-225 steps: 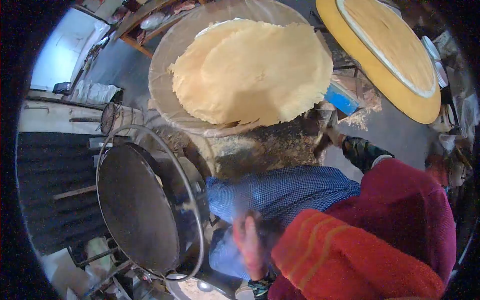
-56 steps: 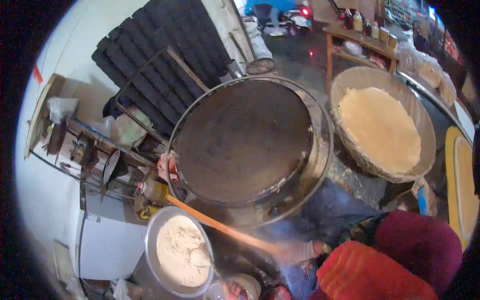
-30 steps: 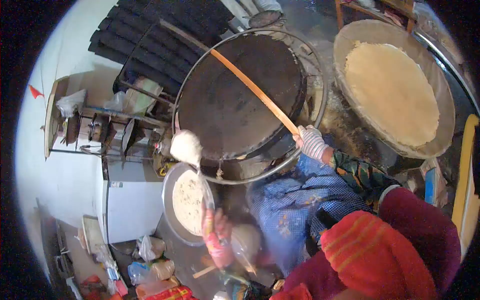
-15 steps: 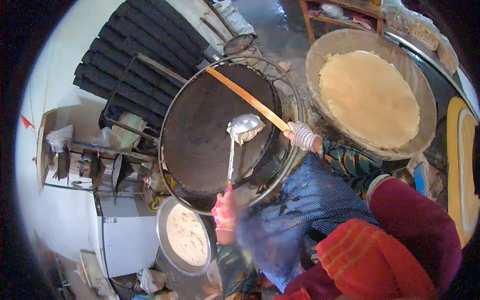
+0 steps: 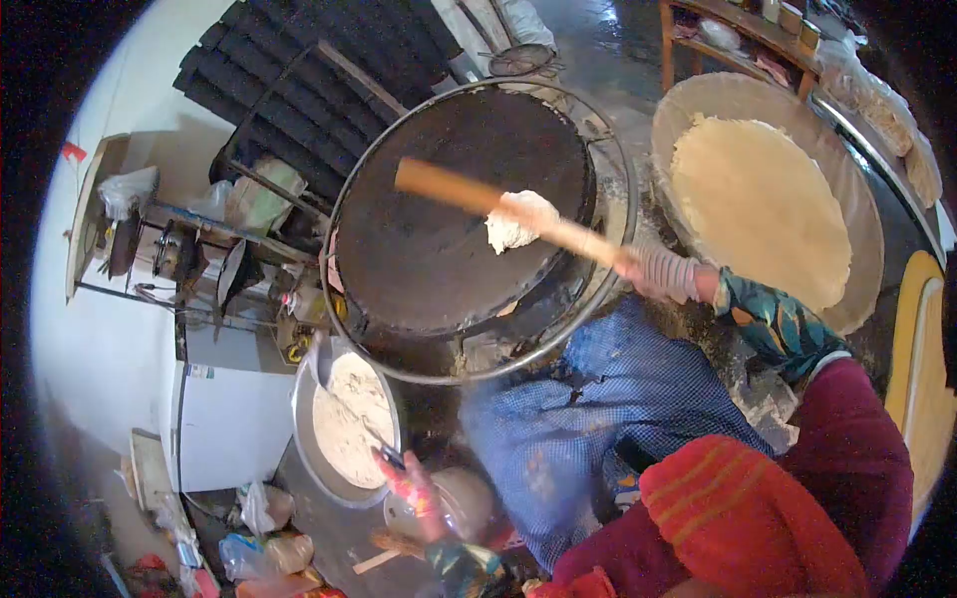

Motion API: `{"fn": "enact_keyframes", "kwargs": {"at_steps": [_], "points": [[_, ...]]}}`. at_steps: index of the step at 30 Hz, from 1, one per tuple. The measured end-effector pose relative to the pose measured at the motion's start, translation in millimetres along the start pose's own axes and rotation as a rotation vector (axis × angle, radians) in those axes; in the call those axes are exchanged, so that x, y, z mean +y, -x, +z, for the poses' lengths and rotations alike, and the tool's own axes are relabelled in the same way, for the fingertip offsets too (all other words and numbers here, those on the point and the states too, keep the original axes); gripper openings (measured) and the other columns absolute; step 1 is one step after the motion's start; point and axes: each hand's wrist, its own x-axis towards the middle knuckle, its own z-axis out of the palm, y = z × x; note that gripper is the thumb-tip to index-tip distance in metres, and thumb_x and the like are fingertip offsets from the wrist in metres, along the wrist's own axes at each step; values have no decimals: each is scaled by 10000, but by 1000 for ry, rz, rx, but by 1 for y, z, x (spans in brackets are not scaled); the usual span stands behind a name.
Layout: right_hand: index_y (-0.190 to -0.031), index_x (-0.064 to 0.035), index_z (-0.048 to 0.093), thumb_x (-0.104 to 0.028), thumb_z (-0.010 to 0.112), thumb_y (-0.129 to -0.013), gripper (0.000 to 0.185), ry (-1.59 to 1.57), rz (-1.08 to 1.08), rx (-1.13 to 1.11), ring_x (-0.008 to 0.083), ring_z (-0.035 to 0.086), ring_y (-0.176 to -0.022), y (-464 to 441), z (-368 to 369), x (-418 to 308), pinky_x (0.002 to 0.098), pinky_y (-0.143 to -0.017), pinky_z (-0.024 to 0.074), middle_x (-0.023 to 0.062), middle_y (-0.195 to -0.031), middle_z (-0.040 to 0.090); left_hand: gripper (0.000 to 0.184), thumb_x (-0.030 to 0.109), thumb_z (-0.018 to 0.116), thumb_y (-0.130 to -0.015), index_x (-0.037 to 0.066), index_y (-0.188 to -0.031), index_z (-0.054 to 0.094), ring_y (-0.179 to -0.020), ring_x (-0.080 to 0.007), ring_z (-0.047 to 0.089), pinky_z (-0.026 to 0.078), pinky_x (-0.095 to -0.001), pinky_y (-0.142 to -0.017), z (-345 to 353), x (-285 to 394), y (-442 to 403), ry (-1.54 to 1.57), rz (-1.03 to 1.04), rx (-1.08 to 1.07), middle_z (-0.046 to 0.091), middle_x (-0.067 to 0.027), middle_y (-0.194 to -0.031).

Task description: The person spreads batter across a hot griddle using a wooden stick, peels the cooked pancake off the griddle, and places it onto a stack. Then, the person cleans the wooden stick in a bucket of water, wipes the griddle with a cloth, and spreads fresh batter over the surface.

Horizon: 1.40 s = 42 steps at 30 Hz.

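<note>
A lump of pale batter (image 5: 518, 221) lies on the dark round griddle (image 5: 429, 269), right of its centre. Across and above the lump runs a flat wooden scraper (image 5: 454, 189), blurred by motion. My right hand (image 5: 653, 271), in a pale striped glove, is closed round its near end at the griddle's right rim. Lower left, my left hand (image 5: 414, 488), in a pink patterned glove, is at the dark handle end of a metal ladle (image 5: 339, 401), fingers closed on it. The ladle rests in a metal basin (image 5: 391, 399) of batter, its head against the far left side.
A large lined basket (image 5: 867, 279) of flat, pale yellow rounds stands at the right. A metal ring (image 5: 630, 214) surrounds the griddle. Shelves with pans (image 5: 177, 249) and a white cabinet (image 5: 234, 419) stand left. A pale bucket (image 5: 464, 503) sits beside the basin.
The batter has gone from the ladle onto the griddle. My left hand has brought the ladle down left into the basin. The scraper has swung down over the lump.
</note>
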Motion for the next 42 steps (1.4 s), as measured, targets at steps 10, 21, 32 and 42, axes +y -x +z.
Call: {"fn": "enact_keyframes", "kwargs": {"at_steps": [10,21,32,42], "points": [[-781,-61,602,-277,528,-831,234,892,-6,82,317,632,-617,-3,44,-67,436,-506,488,164,-659,616,423,114,521,-774,0,-1173,440,-907,-370,572,466,-399,-792,-97,-288,-26,-520,-572,-200,581,-236,-1010],[-918,-56,557,-342,411,-902,321,922,50,12,354,618,-702,-4,40,-37,468,-588,472,184,-728,625,434,309,596,-743,30,-1074,580,-1142,-338,466,261,-539,-1018,184,102,53,-641,881,-355,585,-128,-1116],[-887,-24,532,-320,437,-892,311,932,204,262,402,600,-798,-12,11,-7,481,-675,467,238,-776,614,463,100,401,-828,-71,-1258,417,-1260,-355,350,142,-534,-1076,258,105,99,-984,700,-406,468,-240,-1254],[-909,-44,531,-312,462,-891,278,1026,30,221,417,588,-772,-5,8,-20,487,-681,465,237,-785,614,432,154,334,-882,-33,-1254,447,-1276,-319,357,99,-558,-1072,246,113,97,-1090,650,-436,462,-200,-1296]]}}
